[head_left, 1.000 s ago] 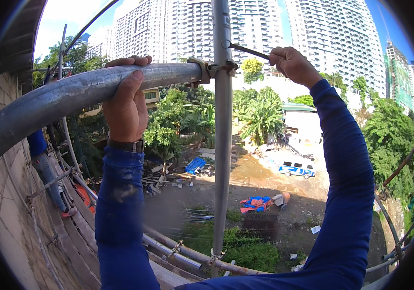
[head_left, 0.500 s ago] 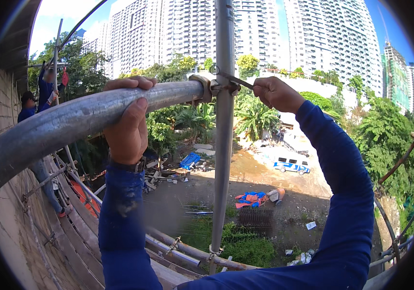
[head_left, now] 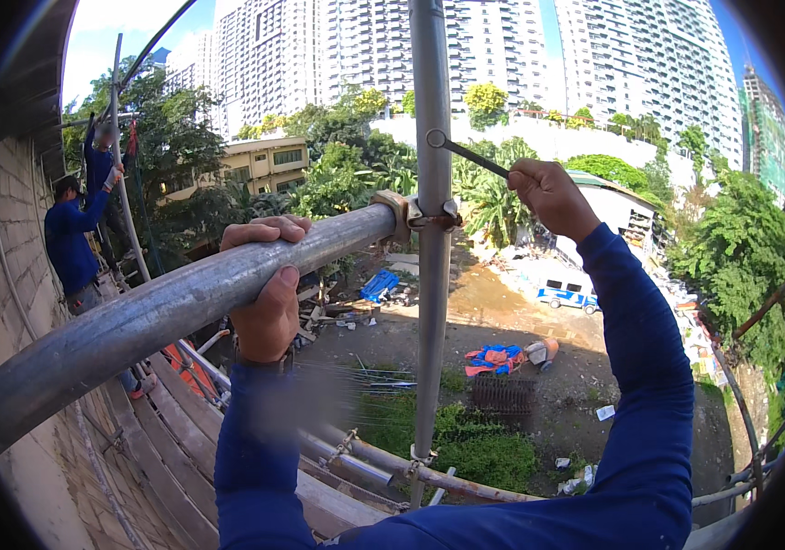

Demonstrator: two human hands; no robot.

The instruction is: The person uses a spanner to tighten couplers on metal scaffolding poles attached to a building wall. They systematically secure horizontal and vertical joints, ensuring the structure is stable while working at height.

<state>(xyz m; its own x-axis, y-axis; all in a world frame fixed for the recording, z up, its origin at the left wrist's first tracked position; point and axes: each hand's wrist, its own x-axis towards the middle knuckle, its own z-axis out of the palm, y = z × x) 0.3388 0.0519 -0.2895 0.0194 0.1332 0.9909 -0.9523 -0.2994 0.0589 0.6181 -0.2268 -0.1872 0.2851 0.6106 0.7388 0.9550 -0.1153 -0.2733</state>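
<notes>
- The left hand (head_left: 267, 323) has its grip wrapped partway around the horizontal scaffold pipe (head_left: 163, 298): fingers over the top, thumb pressed along the near side. The pipe is thick, so the grip stands fairly wide and does not close fully on itself.
- This hold probably steadies the pipe and takes some of its weight near the joint.
- The pipe's far end sits at the scaffold coupler (head_left: 402, 213), which is on the upright scaffold pipe (head_left: 433, 348); the near end runs out toward the lower left rim of the view.
- The coupler is likely placed there to tie the two pipes crosswise.
- The right hand (head_left: 548, 194) has a narrow, closed grip, the fist curled around the outer end of the ring spanner (head_left: 475, 158).
- Holding it so far from the ring probably gives leverage and keeps the knuckles clear of the metal.
- The spanner's ring shows in front of the upright, just above the coupler, not seated on it; whether it touches the pipe, I cannot tell.
- A lower coupler (head_left: 420, 458) joins the upright to the rusty rail pipe (head_left: 475, 486), presumably keeping its lower part in line.
</notes>
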